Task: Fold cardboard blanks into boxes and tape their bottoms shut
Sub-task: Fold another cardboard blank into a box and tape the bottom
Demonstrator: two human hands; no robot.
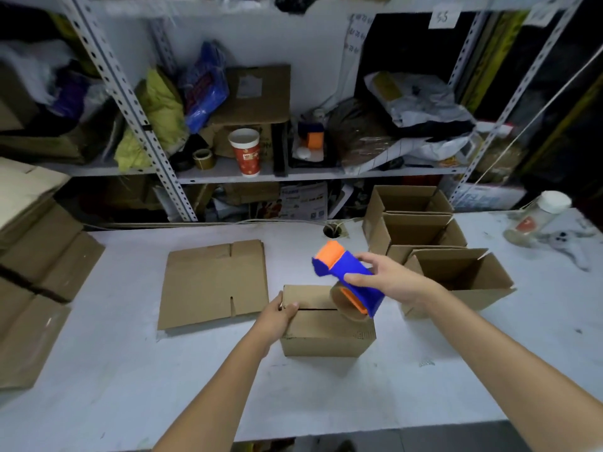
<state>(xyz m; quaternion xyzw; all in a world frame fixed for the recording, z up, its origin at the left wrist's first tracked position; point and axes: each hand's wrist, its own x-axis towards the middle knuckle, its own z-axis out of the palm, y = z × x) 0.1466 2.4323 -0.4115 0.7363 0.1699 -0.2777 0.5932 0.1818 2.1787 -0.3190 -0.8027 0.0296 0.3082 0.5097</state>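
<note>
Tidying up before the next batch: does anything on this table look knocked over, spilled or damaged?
Nothing clearly is. The white-lidded jar at the table's far right looks tilted, but the wide lens may cause that. Dark smudges mark the surface beside it.

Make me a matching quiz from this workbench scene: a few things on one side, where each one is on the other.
Things:
1. tape dispenser
2. closed box
3. flat cardboard
4. paper cup
Places:
A. standing on the shelf
B. lying on the table, untouched
C. gripped by the right hand
D. held at its corner by the left hand
Pairs: 1-C, 2-D, 3-B, 4-A
</note>
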